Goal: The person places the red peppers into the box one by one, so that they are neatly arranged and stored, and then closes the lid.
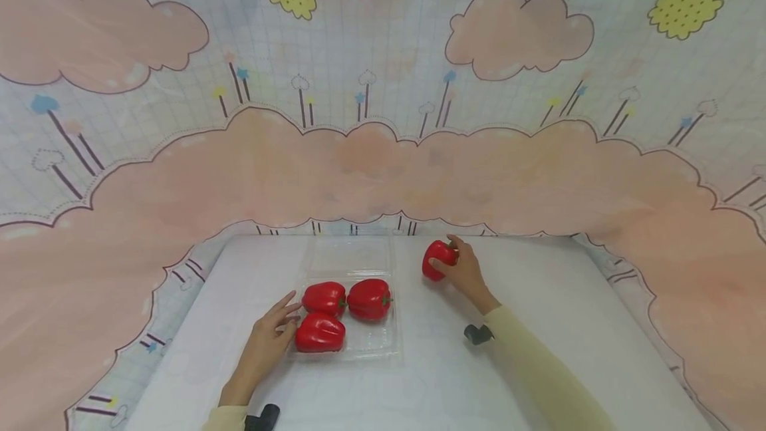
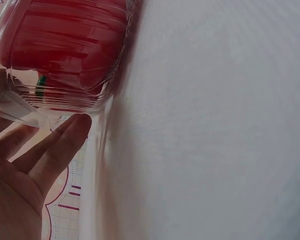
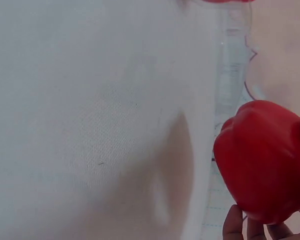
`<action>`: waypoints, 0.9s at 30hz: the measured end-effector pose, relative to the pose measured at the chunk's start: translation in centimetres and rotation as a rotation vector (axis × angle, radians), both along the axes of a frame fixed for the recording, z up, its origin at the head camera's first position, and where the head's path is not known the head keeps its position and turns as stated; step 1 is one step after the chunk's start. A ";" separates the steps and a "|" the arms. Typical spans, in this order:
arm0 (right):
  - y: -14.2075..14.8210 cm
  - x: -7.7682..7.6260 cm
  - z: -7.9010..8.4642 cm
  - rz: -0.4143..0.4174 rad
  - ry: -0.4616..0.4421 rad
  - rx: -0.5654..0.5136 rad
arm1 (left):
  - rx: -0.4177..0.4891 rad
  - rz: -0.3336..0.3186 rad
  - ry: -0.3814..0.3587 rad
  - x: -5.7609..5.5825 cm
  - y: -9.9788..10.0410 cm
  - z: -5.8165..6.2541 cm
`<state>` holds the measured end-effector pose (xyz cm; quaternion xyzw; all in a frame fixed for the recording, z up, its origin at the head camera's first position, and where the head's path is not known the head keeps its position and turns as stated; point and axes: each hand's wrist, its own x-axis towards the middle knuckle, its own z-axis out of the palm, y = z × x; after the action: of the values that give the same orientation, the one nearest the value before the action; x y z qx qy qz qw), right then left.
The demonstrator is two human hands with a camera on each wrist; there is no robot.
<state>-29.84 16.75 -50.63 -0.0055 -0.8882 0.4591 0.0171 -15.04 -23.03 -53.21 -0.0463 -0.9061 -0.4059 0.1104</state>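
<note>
My right hand (image 1: pixel 468 275) grips a red bell pepper (image 1: pixel 437 259) to the right of a clear plastic clamshell box (image 1: pixel 368 344). In the right wrist view that bell pepper (image 3: pixel 265 160) shows large, with fingertips around its side and its shadow on the table. Three more red bell peppers lie in the box: one at the back left (image 1: pixel 323 298), one at the right (image 1: pixel 369 299), one at the front left (image 1: pixel 320 333). My left hand (image 1: pixel 269 338) rests at the box's left side, fingers extended. The left wrist view shows its fingertips (image 2: pixel 81 122) right at the clear wall.
The box's lid (image 1: pixel 350 257) lies folded open toward the back. Box and hands are over a white table (image 1: pixel 443 378). A patterned cloth (image 1: pixel 383 171) with clouds rises behind the table and along its sides. A dark wrist device (image 1: pixel 479 334) sits at my right sleeve.
</note>
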 end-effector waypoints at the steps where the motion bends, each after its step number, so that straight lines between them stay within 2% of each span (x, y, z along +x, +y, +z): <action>1: 0.1 0.2 0.1 0.005 0.008 -0.004 | 0.000 0.000 -0.001 0.0 0.0 0.1; 7: 0.2 1.2 0.4 0.017 0.041 -0.014 | 0.002 0.009 -0.015 0.1 0.0 0.2; 11: 0.2 1.9 0.7 0.021 0.032 -0.016 | 0.001 0.013 -0.019 0.0 0.0 0.1; 27: 0.1 4.7 1.8 0.055 0.042 -0.052 | 0.001 0.000 0.008 -0.1 0.0 -0.1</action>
<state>-25.09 16.88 -48.84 0.0281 -0.8751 0.4825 0.0232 -15.15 -23.01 -53.29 -0.0477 -0.9055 -0.4059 0.1142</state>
